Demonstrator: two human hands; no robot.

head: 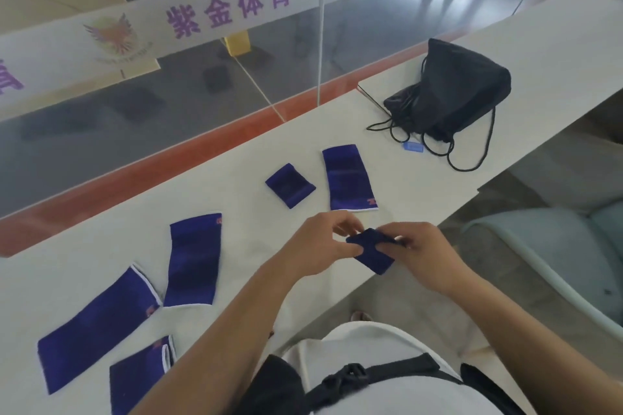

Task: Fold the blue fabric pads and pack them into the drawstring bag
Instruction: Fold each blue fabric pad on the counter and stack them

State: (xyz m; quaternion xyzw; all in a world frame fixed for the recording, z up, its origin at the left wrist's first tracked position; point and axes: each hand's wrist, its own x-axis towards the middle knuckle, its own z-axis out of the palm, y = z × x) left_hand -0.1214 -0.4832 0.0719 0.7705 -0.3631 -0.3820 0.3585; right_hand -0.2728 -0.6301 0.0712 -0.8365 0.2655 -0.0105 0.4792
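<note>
A small folded blue pad (374,254) is held over the white counter's near edge. My left hand (323,246) pinches its left side and my right hand (428,253) pinches its right side. Another folded blue pad (290,185) lies on the counter beyond my hands. Flat, unfolded pads lie around: one long pad (349,178) to the right of the folded one, one (194,259) at the middle left, one (97,327) at the far left and one (138,377) near the bottom edge, partly behind my left forearm. The black drawstring bag (455,94) lies at the far right, cords trailing.
A white counter (236,178) runs diagonally, with a glass partition (202,77) and orange strip along its far side. A small blue tag (413,147) lies by the bag's cords. A pale green seat (556,246) stands to the right, below the counter edge.
</note>
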